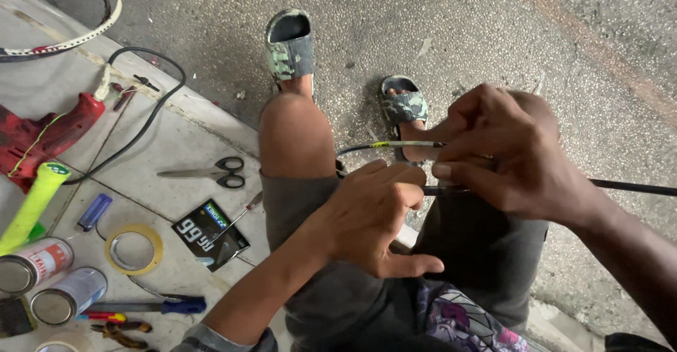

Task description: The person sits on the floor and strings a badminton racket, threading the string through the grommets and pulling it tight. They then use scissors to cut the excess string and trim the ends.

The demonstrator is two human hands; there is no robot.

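Note:
My left hand (370,214) rests over my lap, its fingers curled on a thin dark racket shaft (627,186) that runs off to the right. My right hand (508,147) pinches the same shaft and a thin cord or frame piece (402,144) with a yellow mark, just above the left hand. Both hands meet over my knees. What lies between the fingers is hidden. My feet wear patterned slide sandals (289,45) on the rough ground.
On the tiled step at left lie black-handled scissors (211,172), a yellow tape roll (134,248), a dark string packet (209,233), two cans (67,295), a blue lighter (94,211), a red power tool (42,137) with cable, pliers (116,332) and a yellow-green grip (32,207).

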